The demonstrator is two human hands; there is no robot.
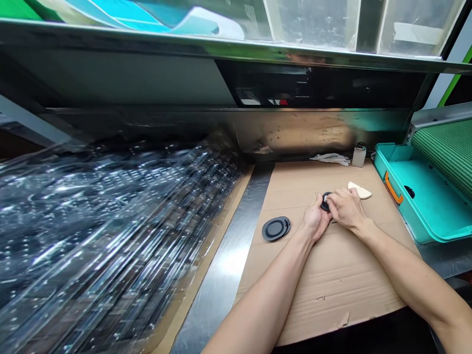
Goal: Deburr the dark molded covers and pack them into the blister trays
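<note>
My left hand [315, 217] is closed around a small black round part [325, 202], holding it above the cardboard sheet [295, 295]. Over that same part, the fingers of my right hand [345, 209] are bent and pressed together; something small and pale shows at their tips, too small to name. Left of my hands lie black oval discs [276, 229], overlapping each other on the cardboard. A cream half-round pad [360, 191] rests just beyond my right hand.
Clear plastic trays [110, 236] with dark parts are stacked at the left. On the right stands a teal bin [438, 211] with an orange handle and a black piece inside, beside a green conveyor belt [450, 152]. A small bottle [359, 155] and white glove [332, 158] lie at the back.
</note>
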